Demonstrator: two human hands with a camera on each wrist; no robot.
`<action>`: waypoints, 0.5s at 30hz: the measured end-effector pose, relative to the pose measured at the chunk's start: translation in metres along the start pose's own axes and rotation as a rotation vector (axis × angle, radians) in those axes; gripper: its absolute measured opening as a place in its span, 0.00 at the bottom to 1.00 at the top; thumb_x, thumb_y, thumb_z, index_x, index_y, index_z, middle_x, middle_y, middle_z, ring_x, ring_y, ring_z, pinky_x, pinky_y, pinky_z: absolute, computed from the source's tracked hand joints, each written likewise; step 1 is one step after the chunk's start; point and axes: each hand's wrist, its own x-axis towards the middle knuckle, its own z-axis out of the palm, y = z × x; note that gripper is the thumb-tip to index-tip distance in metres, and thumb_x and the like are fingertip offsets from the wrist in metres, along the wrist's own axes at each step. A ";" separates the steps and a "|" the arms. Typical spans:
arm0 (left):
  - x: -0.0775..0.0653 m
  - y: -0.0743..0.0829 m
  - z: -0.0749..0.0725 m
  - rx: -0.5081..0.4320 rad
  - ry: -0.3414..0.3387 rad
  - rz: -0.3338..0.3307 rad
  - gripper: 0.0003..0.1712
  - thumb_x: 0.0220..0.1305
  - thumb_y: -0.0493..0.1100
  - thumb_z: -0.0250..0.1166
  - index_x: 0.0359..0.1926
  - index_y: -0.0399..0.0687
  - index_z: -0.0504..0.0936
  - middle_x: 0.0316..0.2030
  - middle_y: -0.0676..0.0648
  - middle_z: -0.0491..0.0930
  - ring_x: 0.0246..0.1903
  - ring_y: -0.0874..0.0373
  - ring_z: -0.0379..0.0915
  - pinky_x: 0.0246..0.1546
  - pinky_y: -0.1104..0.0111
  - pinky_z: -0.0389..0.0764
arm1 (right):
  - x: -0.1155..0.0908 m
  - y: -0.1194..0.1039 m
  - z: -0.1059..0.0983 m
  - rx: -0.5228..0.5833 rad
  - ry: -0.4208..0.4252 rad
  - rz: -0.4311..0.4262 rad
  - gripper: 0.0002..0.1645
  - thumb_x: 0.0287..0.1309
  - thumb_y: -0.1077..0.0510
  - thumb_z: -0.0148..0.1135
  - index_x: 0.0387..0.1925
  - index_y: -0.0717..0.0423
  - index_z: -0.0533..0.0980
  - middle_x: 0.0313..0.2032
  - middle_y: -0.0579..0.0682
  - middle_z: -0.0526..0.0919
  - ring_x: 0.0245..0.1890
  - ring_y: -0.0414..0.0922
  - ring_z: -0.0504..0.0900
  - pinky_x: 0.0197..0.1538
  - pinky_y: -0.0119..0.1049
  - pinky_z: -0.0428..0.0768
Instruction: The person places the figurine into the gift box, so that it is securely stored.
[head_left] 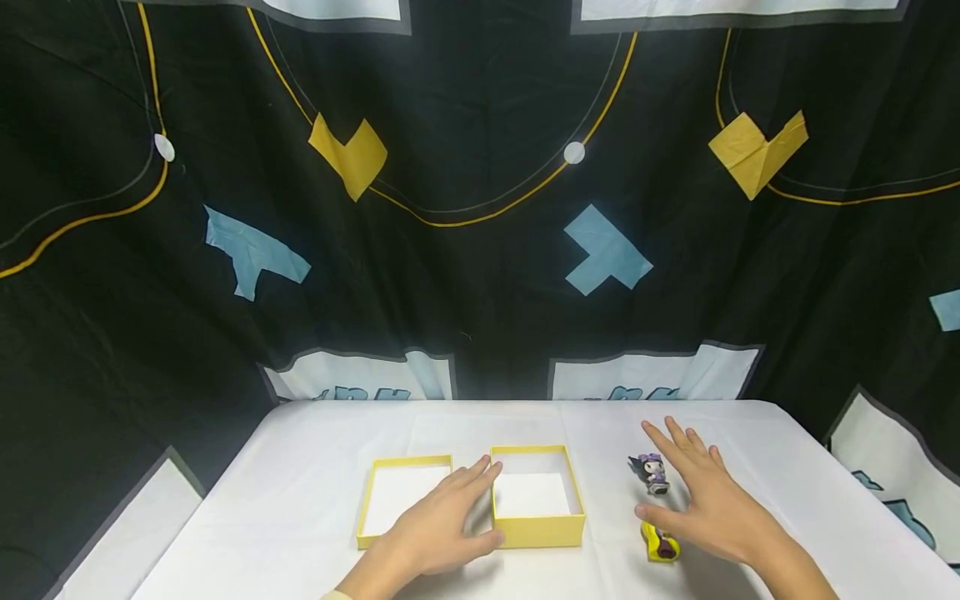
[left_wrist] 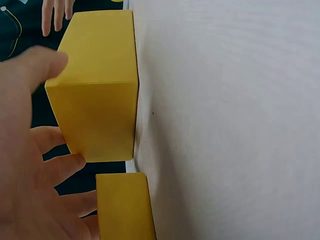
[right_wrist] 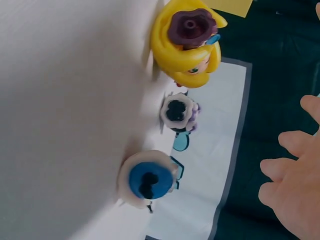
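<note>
Above the white table (head_left: pixel 270 483), the left hand (head_left: pixel 442 525) rests thumb and extended fingers apart at the open yellow box's (head_left: pixel 540 532) left side, while the right hand (head_left: pixel 708 496) hovers (fingers spread) beside the black-and-purple figurine (head_left: pixel 652 473) and yellow-haired figurine (head_left: pixel 664 548).

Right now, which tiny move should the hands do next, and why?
I'd probably have the right hand curl around the yellow figure: that hand is spread and empty, its thumb near the figure in the head view, while the open box beside the left hand shows nothing inside.
</note>
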 end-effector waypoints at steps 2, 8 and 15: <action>0.000 0.000 0.000 -0.004 0.007 0.010 0.45 0.62 0.67 0.58 0.75 0.57 0.57 0.74 0.51 0.55 0.69 0.43 0.57 0.65 0.49 0.65 | 0.000 0.001 0.001 -0.005 -0.006 0.007 0.61 0.44 0.27 0.67 0.76 0.40 0.54 0.73 0.64 0.51 0.69 0.72 0.47 0.66 0.72 0.43; -0.001 0.000 0.000 -0.007 0.017 0.035 0.44 0.65 0.65 0.58 0.75 0.53 0.58 0.73 0.49 0.56 0.69 0.45 0.58 0.64 0.49 0.65 | 0.000 0.008 0.004 -0.011 -0.021 0.005 0.60 0.44 0.28 0.69 0.75 0.41 0.56 0.72 0.64 0.56 0.69 0.68 0.54 0.65 0.71 0.51; 0.000 0.000 -0.001 0.005 0.021 0.023 0.43 0.65 0.65 0.57 0.75 0.53 0.58 0.73 0.48 0.56 0.69 0.45 0.58 0.64 0.49 0.65 | 0.000 0.013 0.005 -0.014 -0.058 0.000 0.59 0.43 0.29 0.70 0.74 0.43 0.58 0.71 0.59 0.62 0.65 0.69 0.63 0.61 0.70 0.61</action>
